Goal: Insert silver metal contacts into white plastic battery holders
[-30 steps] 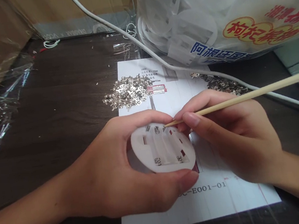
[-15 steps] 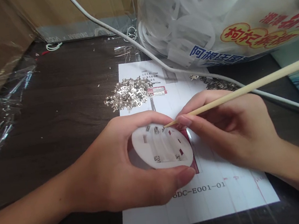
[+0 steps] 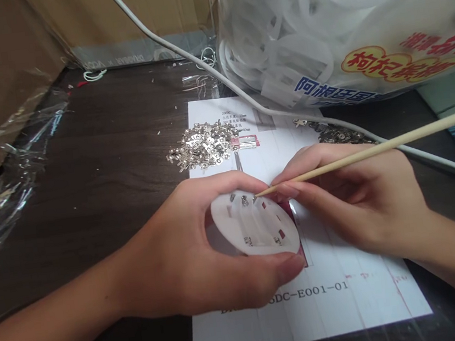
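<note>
Tilted between the thumb and fingers of my left hand [image 3: 204, 251] is a round white plastic battery holder [image 3: 254, 222]. Small coil springs and metal contacts sit along its slots, and a few rectangular holes run down its right side. My right hand [image 3: 358, 193] pinches a wooden chopstick [image 3: 374, 151], whose thin tip touches the holder's upper edge beside a metal contact. The rest of the chopstick slants up past the right edge of the view. My left fingertips behind the holder are hidden.
Under my hands lies a printed sheet [image 3: 332, 312]. A pile of shiny metal contacts [image 3: 208, 145] is at its upper left, darker metal pieces [image 3: 339, 135] at its upper right. A white cable [image 3: 238, 89] crosses before a clear bag [image 3: 297, 34] of white plastic parts. Cardboard [image 3: 142, 15] stands behind.
The whole view has shifted slightly, so things appear a little further right and lower. The holder is tilted a bit more; the chopstick tip stays at its upper edge.
</note>
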{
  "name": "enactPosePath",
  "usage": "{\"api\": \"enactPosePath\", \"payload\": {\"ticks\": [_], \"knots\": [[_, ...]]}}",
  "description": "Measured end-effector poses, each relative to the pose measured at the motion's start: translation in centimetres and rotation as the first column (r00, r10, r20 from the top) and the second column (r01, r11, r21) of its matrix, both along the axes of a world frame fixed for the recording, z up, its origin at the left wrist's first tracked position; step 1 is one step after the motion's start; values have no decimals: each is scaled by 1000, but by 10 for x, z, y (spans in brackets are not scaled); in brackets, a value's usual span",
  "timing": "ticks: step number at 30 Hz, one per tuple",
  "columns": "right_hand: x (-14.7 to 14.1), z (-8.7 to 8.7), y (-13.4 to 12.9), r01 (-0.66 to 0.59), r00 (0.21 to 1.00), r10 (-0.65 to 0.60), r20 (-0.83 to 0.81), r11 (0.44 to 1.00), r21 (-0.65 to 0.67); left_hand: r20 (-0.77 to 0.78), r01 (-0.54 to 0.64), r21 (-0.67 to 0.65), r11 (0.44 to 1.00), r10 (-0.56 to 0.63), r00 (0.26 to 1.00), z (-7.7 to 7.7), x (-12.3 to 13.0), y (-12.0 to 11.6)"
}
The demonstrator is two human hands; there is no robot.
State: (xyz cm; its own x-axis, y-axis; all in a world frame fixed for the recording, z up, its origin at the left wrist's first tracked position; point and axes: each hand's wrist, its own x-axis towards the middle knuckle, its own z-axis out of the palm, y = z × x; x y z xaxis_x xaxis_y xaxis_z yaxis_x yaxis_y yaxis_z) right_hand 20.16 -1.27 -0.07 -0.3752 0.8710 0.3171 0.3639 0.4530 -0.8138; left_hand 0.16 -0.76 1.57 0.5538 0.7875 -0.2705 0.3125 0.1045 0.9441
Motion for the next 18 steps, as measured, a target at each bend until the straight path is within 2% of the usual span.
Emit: {"api": "enactPosePath", "payload": {"ticks": [8, 18], "knots": [[4, -3, 3, -74, 997, 72, 20, 989, 125, 8, 15, 34, 999, -16, 1000, 1, 1, 1], [5, -3, 0, -109, 993, 101, 67, 985, 136, 23, 6, 6, 1000, -6, 1000, -1, -1, 1]]}}
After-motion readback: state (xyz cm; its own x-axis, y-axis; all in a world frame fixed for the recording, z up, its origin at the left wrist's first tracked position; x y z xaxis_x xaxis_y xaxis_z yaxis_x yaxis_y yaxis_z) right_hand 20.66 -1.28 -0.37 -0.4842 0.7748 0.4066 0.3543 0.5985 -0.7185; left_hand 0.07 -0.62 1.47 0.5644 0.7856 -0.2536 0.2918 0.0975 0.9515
